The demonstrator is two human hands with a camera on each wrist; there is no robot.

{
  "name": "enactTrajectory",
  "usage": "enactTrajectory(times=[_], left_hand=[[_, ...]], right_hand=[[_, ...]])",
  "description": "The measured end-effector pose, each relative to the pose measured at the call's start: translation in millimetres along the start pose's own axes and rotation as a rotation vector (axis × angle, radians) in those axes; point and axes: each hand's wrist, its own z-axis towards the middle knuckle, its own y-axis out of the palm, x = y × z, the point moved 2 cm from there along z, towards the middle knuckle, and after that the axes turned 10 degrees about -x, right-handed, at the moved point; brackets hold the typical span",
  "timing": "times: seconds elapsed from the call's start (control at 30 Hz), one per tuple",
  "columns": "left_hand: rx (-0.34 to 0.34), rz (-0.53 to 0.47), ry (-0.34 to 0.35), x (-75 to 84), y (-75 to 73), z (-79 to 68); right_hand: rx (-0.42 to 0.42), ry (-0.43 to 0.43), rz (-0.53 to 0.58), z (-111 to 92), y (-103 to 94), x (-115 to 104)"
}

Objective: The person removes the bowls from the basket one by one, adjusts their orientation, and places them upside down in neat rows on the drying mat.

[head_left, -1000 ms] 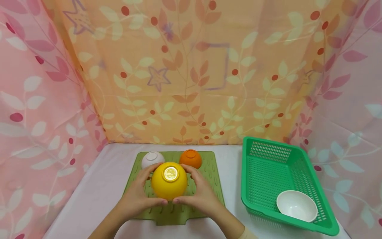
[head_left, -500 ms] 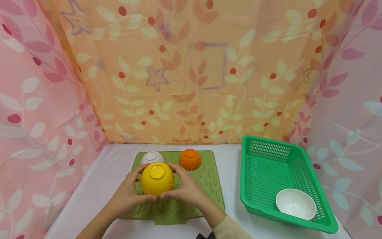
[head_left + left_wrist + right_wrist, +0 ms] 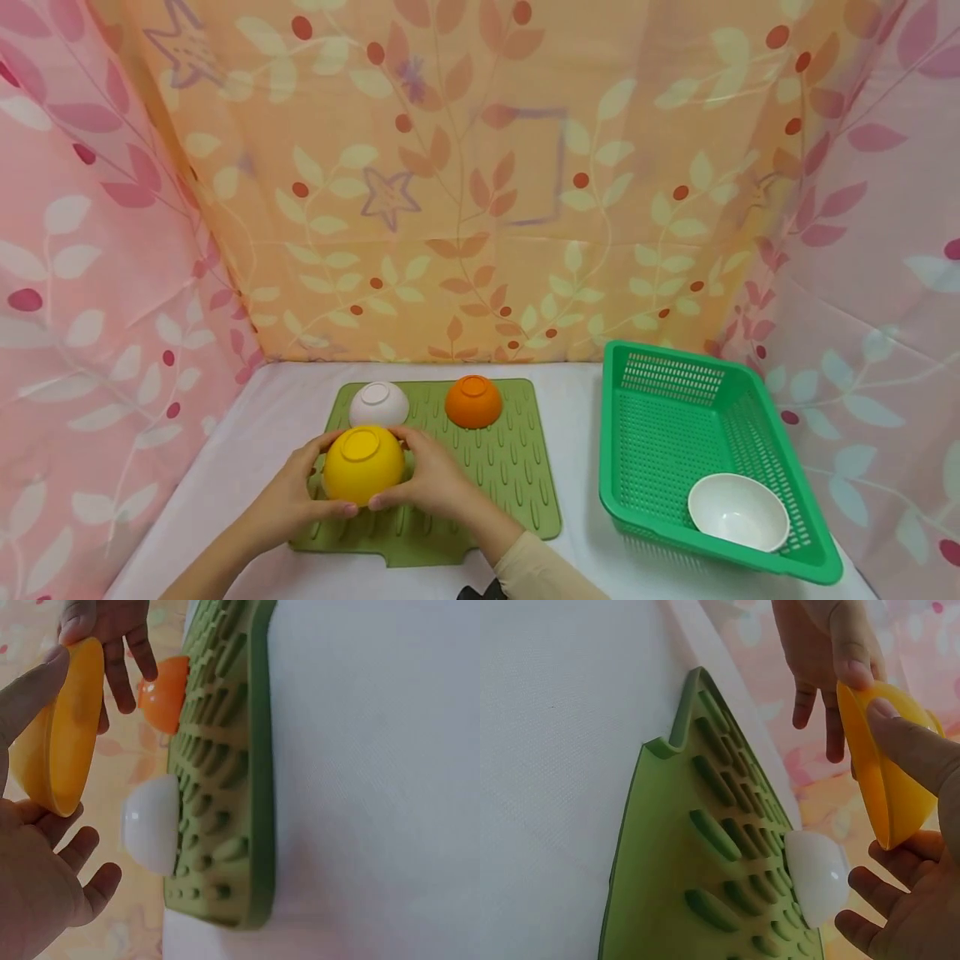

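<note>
Upside down between both hands is a yellow bowl [image 3: 363, 468], its foot ring facing up. My left hand [image 3: 288, 493] grips its left side and my right hand [image 3: 431, 479] its right side, thumbs on the near side. Both wrist views show the yellow bowl [image 3: 69, 739] raised off the green drying mat [image 3: 502, 467]. Behind it a white bowl [image 3: 379, 403] rests upside down on the mat's back left. An orange bowl [image 3: 473, 402] stands inverted farther right along the back of the mat.
A green plastic basket [image 3: 609, 433] stands on the right of the white-covered table [image 3: 247, 417]. Inside it, a second white bowl [image 3: 738, 507] lies tilted with its opening upward. Patterned cloth [image 3: 465, 183] hangs at the back and both sides.
Both hands have carried the yellow bowl leftward and slightly lower over the mat. The white bowl behind it shows more fully now. The other bowls and the basket stay put.
</note>
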Motion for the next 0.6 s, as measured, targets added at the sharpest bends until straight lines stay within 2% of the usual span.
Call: enactTrajectory(times=[0.1,0.3,0.6], left_hand=[[-0.031,0.016,-0.008,-7.4,-2.9,0.3],[-0.044,0.061,0.020,-18.9,-8.0,4.4],[-0.090,0.067,0.020,-37.4,-6.9,13.0]], right_hand=[[-0.014,0.016,-0.024,6,6.1,0],[-0.004,0.030,-0.080,18,14.8,1],[0.020,0.074,-0.146,31,29.3,9]])
